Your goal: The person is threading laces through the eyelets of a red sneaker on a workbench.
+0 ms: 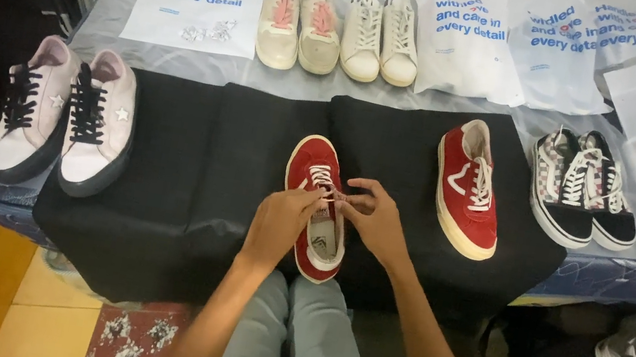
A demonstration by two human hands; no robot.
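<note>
Both hands, left hand (pixel 282 218) and right hand (pixel 377 219), pinch the white laces (pixel 324 178) of a red shoe (pixel 315 167) lying near-centre on the black cloth (pixel 208 159). Its mate (pixel 467 187) lies just right; pink sneakers (pixel 66 115) sit far left.

Both hands close together, left hand (pixel 282 220) and right hand (pixel 376 219) with fingertips pinched, forearms angled inward

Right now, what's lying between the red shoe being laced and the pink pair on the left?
Only bare black cloth separates the red shoe from the pink pair, seen in the head view.
</note>
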